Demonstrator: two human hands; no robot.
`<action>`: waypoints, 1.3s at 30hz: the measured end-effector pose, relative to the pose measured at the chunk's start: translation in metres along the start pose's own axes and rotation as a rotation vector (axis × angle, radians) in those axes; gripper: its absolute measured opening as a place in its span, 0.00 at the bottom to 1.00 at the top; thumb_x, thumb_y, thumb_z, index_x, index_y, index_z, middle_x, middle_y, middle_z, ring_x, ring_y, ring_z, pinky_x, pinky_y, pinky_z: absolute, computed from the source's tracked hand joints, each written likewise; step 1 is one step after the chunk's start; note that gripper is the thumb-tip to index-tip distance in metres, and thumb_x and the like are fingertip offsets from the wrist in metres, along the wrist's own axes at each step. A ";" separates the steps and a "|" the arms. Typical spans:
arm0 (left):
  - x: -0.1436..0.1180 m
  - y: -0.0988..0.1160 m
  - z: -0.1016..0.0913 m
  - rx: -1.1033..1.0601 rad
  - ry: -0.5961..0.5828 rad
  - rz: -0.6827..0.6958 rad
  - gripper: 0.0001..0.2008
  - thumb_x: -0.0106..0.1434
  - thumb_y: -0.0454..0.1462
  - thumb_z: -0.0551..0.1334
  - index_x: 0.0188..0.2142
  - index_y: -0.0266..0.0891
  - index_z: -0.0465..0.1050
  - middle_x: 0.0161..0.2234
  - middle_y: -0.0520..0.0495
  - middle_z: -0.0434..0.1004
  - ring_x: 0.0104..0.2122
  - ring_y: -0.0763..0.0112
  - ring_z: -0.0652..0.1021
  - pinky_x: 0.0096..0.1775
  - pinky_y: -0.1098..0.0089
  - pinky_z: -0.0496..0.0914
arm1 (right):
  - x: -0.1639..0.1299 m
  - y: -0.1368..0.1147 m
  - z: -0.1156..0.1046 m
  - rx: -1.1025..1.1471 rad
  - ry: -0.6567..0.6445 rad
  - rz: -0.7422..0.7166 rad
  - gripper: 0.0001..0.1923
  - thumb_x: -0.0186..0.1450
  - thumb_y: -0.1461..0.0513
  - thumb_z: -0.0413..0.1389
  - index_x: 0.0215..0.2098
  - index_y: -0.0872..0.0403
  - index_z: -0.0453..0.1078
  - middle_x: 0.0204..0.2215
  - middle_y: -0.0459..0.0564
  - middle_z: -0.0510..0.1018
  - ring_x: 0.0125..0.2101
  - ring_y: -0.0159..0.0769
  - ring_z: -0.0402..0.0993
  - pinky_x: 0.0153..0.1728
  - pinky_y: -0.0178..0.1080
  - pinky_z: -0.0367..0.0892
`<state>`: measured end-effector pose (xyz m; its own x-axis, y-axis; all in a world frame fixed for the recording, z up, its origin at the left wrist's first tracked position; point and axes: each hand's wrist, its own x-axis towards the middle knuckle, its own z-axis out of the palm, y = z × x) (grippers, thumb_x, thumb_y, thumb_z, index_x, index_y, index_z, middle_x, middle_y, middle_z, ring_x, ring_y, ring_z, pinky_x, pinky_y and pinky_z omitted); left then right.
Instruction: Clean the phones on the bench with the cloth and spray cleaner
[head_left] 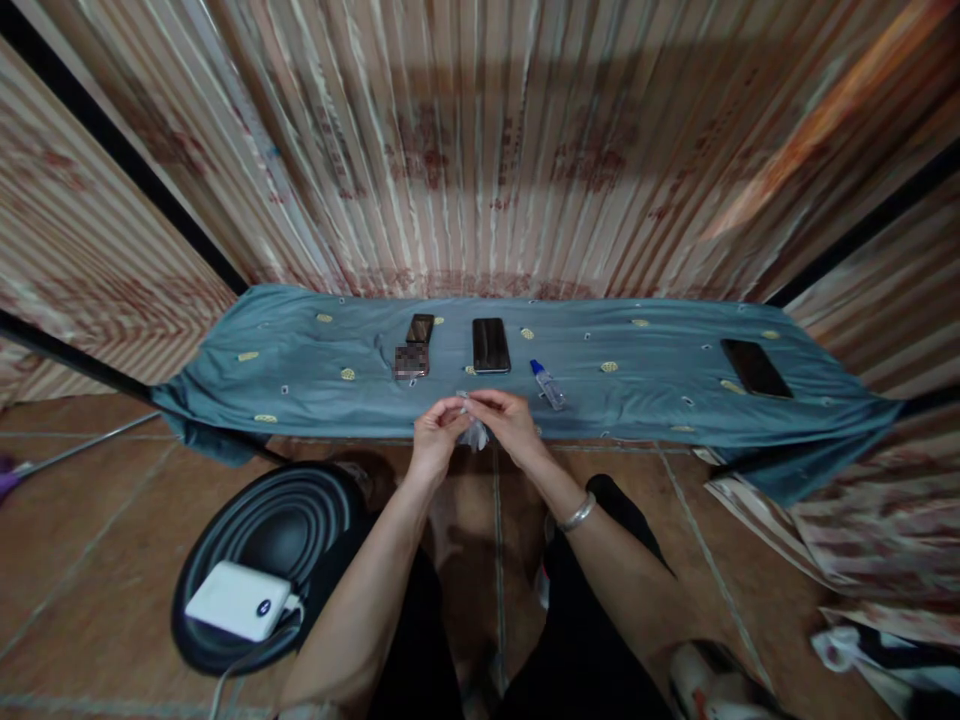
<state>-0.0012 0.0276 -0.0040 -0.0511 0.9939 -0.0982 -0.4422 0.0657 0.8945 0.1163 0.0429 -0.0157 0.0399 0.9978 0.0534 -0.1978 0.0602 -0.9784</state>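
Note:
Both hands meet at the front edge of the cloth-covered bench. My left hand [437, 432] and my right hand [508, 420] are closed in a pinch on a crumpled, whitish tissue-like piece [475, 434], which hangs down between them. Just beyond the fingers lies a dark smartphone [491, 345]. Right of it is a small clear bottle with a blue cap [547, 386], lying on its side. To the left are a smaller dark rectangular thing [420, 329] and a pixelated flat thing [411, 361]. The fingertips partly hide the held piece.
A blue-green cloth [645, 390] covers the narrow bench; another dark phone [756, 368] lies at its right. Pleated curtains [480, 150] and black poles [112, 145] surround it. On the floor, a round black stool [330, 500] carries a white power bank [238, 600] with a cable.

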 end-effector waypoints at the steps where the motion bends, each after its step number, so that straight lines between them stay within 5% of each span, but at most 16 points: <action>1: -0.001 0.000 -0.001 0.018 -0.002 0.002 0.17 0.34 0.36 0.77 0.26 0.39 0.78 0.24 0.53 0.78 0.25 0.76 0.75 0.31 0.74 0.68 | -0.001 0.000 0.001 -0.007 0.005 -0.002 0.16 0.48 0.52 0.67 0.30 0.52 0.80 0.30 0.48 0.84 0.32 0.38 0.78 0.37 0.39 0.72; 12: 0.002 0.006 -0.008 -0.163 0.069 -0.171 0.16 0.38 0.37 0.77 0.26 0.36 0.76 0.24 0.51 0.79 0.24 0.75 0.77 0.31 0.74 0.70 | 0.011 0.001 -0.012 0.079 0.152 0.085 0.18 0.47 0.49 0.66 0.29 0.53 0.79 0.25 0.45 0.82 0.27 0.36 0.75 0.32 0.38 0.70; 17: 0.005 0.007 -0.008 -0.221 0.101 -0.230 0.11 0.46 0.35 0.73 0.27 0.36 0.74 0.19 0.53 0.76 0.18 0.77 0.73 0.24 0.75 0.68 | 0.003 -0.004 -0.012 -0.206 0.115 -0.135 0.14 0.58 0.51 0.60 0.32 0.52 0.80 0.30 0.46 0.84 0.31 0.39 0.78 0.37 0.41 0.73; 24: 0.003 0.007 -0.003 -0.331 0.133 -0.224 0.08 0.55 0.36 0.69 0.27 0.34 0.73 0.24 0.50 0.78 0.23 0.77 0.76 0.28 0.77 0.69 | -0.025 -0.004 0.009 -0.693 -0.189 -0.523 0.17 0.68 0.61 0.49 0.50 0.51 0.76 0.50 0.53 0.80 0.52 0.41 0.74 0.56 0.46 0.67; 28: -0.001 0.009 0.002 -0.341 0.118 -0.250 0.04 0.55 0.31 0.69 0.29 0.35 0.75 0.26 0.51 0.80 0.25 0.79 0.77 0.32 0.79 0.71 | -0.026 -0.008 0.007 -0.652 -0.210 -0.555 0.19 0.70 0.62 0.46 0.51 0.53 0.75 0.51 0.55 0.79 0.53 0.40 0.74 0.57 0.44 0.67; 34: -0.002 0.006 0.008 -0.315 0.139 -0.298 0.02 0.60 0.31 0.64 0.31 0.34 0.77 0.27 0.48 0.81 0.27 0.73 0.79 0.35 0.73 0.73 | -0.014 -0.022 -0.019 -0.674 -0.029 -0.519 0.16 0.69 0.61 0.49 0.51 0.49 0.75 0.52 0.52 0.78 0.54 0.40 0.73 0.58 0.45 0.67; 39: -0.005 0.000 0.008 -0.236 0.019 -0.252 0.07 0.56 0.37 0.69 0.29 0.33 0.76 0.25 0.48 0.79 0.25 0.71 0.78 0.32 0.71 0.72 | -0.011 -0.023 -0.033 -0.853 -0.188 -0.613 0.18 0.70 0.62 0.48 0.54 0.50 0.73 0.62 0.53 0.68 0.63 0.41 0.62 0.63 0.51 0.59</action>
<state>0.0058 0.0233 -0.0001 0.0700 0.9471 -0.3133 -0.6376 0.2840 0.7161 0.1524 0.0294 0.0001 -0.2667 0.7965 0.5426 0.5585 0.5866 -0.5865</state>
